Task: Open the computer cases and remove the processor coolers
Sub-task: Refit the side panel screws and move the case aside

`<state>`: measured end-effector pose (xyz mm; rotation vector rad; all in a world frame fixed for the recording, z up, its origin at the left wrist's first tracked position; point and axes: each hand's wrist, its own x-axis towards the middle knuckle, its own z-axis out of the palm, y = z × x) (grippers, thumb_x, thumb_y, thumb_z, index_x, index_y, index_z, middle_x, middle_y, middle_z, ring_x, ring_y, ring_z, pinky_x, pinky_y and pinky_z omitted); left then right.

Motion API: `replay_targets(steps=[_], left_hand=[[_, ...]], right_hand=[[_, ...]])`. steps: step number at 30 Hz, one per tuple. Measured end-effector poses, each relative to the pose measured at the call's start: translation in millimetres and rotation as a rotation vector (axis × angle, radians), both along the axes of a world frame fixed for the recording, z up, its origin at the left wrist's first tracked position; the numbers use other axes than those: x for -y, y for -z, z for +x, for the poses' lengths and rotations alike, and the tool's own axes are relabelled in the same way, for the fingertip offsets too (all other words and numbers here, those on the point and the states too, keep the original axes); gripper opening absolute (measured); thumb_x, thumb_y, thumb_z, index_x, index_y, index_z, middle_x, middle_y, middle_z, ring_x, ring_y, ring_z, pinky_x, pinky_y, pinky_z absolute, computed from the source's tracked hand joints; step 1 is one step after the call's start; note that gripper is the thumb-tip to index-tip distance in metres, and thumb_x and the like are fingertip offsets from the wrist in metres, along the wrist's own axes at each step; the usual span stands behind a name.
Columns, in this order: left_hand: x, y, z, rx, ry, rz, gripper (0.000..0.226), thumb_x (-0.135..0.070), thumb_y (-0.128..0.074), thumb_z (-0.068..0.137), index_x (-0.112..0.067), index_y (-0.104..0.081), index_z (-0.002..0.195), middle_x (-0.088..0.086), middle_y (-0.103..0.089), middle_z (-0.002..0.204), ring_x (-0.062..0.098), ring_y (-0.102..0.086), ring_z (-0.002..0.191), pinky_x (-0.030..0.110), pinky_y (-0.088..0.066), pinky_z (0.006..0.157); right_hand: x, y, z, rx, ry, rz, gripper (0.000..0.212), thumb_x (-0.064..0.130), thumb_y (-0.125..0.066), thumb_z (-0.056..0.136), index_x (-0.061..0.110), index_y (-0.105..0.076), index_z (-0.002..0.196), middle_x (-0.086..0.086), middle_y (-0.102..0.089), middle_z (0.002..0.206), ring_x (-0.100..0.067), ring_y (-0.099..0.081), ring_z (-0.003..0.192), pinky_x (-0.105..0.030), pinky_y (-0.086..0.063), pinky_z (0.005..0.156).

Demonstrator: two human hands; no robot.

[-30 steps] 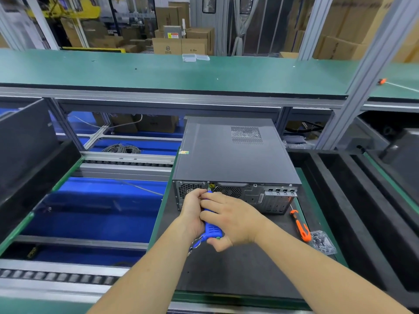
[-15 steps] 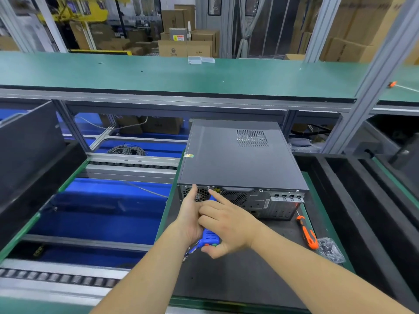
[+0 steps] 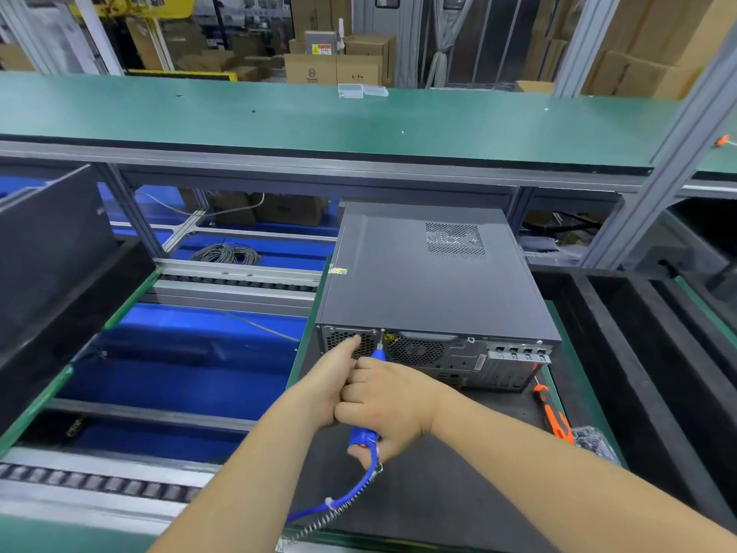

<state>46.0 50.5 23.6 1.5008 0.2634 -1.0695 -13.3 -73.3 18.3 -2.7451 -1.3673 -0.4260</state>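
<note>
Computer case lies flat on dark mat, lid on, rear panel toward person. Right hand grips blue screwdriver, tip at rear top edge. Left hand touches the right, fingertip on vent grille. Orange screwdriver lies right.

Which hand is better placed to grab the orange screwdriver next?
Probably the right hand: the orange screwdriver lies on its side of the computer case. It would first have to release the blue electric screwdriver.
</note>
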Motion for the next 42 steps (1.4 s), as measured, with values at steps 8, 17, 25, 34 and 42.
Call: replay_targets(steps=[8,17,25,34,42], left_hand=[[-11,-1,-8,-0.072,-0.022,-0.085,0.051,-0.056,-0.051,0.096,-0.02,-0.068,0.063,-0.001,-0.058,0.056,0.019,-0.06,0.047,0.023,-0.047,0.045],[-2,-2,-17,-0.104,-0.112,-0.145,0.044,-0.048,-0.058,0.094,-0.019,-0.064,0.061,0.001,-0.055,0.053,0.021,-0.057,0.046,0.025,-0.046,0.046],[1,3,-24,-0.112,-0.189,-0.229,0.036,-0.035,-0.06,0.087,-0.02,-0.053,0.055,-0.002,-0.046,0.048,0.02,-0.049,0.042,0.023,-0.04,0.046],[0,3,-26,-0.139,-0.229,-0.223,0.03,-0.032,-0.061,0.081,-0.018,-0.054,0.056,-0.001,-0.046,0.049,0.021,-0.048,0.044,0.027,-0.041,0.05],[4,1,-28,-0.155,-0.229,-0.263,0.032,-0.032,-0.061,0.083,-0.019,-0.053,0.055,-0.002,-0.045,0.049,0.02,-0.048,0.042,0.025,-0.041,0.046]], right_hand=[[1,-3,-7,-0.02,0.094,0.039,0.043,0.053,-0.069,0.08,0.013,-0.058,0.071,-0.002,-0.055,0.068,-0.027,-0.049,0.073,-0.043,-0.041,0.09],[2,-13,-12,-0.091,0.162,-0.142,0.043,0.059,-0.068,0.078,0.017,-0.059,0.079,0.002,-0.061,0.082,-0.024,-0.051,0.084,-0.039,-0.034,0.092],[1,-16,-11,-0.084,0.109,-0.049,0.046,0.058,-0.073,0.079,0.014,-0.063,0.074,-0.002,-0.064,0.077,-0.028,-0.052,0.083,-0.044,-0.039,0.097],[-2,-13,-11,-0.086,0.085,0.004,0.043,0.054,-0.078,0.075,0.013,-0.065,0.072,-0.003,-0.064,0.073,-0.028,-0.052,0.08,-0.046,-0.042,0.094],[4,-11,-10,-0.087,0.082,0.031,0.042,0.053,-0.078,0.075,0.013,-0.063,0.072,-0.002,-0.064,0.075,-0.028,-0.051,0.081,-0.045,-0.041,0.096]])
